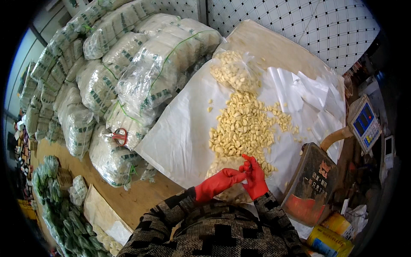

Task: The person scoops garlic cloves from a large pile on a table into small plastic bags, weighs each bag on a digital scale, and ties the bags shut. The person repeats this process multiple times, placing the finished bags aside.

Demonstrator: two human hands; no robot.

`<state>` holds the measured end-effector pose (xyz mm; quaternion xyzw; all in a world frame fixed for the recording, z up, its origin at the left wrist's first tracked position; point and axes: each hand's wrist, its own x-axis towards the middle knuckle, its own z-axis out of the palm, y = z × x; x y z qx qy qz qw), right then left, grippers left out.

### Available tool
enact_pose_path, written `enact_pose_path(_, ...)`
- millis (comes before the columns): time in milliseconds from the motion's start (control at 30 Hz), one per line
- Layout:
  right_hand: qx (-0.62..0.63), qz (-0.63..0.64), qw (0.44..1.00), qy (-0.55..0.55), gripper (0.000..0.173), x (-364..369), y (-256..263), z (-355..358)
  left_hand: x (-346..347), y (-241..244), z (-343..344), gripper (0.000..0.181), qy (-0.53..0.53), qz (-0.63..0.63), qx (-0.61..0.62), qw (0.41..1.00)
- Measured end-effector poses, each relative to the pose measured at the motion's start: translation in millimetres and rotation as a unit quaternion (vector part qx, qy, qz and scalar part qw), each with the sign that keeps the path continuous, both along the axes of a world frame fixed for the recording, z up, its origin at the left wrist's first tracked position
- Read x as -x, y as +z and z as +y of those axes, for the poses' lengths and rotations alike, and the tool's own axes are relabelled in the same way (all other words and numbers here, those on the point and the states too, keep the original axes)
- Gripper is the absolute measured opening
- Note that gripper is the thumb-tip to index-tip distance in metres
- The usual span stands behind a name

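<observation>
Both of my hands wear red rubber gloves and meet at the near edge of the sheet. Thumb and fingers of my left hand [220, 183] pinch the gathered top of a clear plastic bag [221, 165]. My right hand [255, 176] closes on the same gathered plastic, its fingers curled inward. Pale cloves show through the bag under and behind my hands. Just beyond lies a loose pile of peeled garlic cloves [245, 123]. A second clear bag full of cloves [236, 70] rests at the pile's far end.
White plastic sheeting [179, 147] covers the work surface. A weighing scale [306, 184] with a raised display [366, 123] stands at right, near a yellow can [330, 241]. White empty bags [289, 90] lie beyond. Packed sacks [167, 61] are heaped left, with red-handled scissors [119, 137] on one.
</observation>
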<state>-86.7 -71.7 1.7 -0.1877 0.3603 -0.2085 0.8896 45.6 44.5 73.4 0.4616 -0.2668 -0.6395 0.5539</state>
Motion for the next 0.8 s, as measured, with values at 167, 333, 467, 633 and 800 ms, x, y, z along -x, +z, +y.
enact_pose_path(167, -0.065, 0.069, 0.995, -0.041, 0.035, -2.5, -20.8, -6.2, 11.5, -58.1, -4.1, 0.024, 0.124, 0.029, -0.041, 0.991)
enact_pose_path(333, 0.013, 0.153, 0.987, -0.044, 0.032, 16.3, -42.2, -33.5, 7.3, -104.0, 12.0, 0.021, 0.12, 0.347, 0.005, 0.93)
enact_pose_path(467, 0.217, 0.195, 0.956, 0.024, 0.027, 16.4, -16.0, -26.6, 5.9, -46.9, 9.3, 0.016, 0.116, 0.221, -0.016, 0.968)
enact_pose_path(633, 0.622, 0.292, 0.689, 0.232, 0.02, 33.2, 31.0, -27.8, 5.6, -43.7, 3.0, 0.061, -0.011, 0.033, -0.051, 0.998)
enact_pose_path(800, 0.625, 0.068, 0.735, 0.252, 0.02, 12.5, 49.3, 11.3, 17.3, -94.1, -12.1, 0.059, -0.024, -0.226, 0.191, 0.955)
